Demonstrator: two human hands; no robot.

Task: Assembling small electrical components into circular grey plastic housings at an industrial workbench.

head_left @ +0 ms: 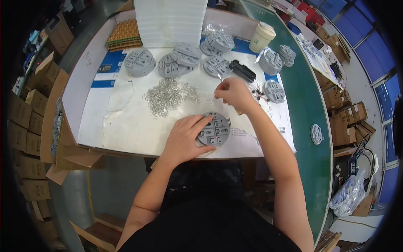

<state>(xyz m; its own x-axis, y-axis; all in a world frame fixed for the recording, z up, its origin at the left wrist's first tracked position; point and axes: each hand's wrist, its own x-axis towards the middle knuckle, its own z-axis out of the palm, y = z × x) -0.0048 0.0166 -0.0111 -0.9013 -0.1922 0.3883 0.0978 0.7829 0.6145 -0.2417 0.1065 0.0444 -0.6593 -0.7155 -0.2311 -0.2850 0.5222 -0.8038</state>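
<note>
In the head view, your left hand (184, 138) is resting spread against a gray disc (217, 131) near the white table's (90, 126) near edge; your raised right hand (235, 94) is pinching a small silvery piece (219, 77). Cartons (31, 164) are standing leftward.

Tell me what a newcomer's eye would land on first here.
Likely the loose heap of small silvery pieces, left of centre on the white work surface. Next, the left hand resting on a round grey disc near the front edge, while beyond it the right hand pinches a small slim item.
</note>
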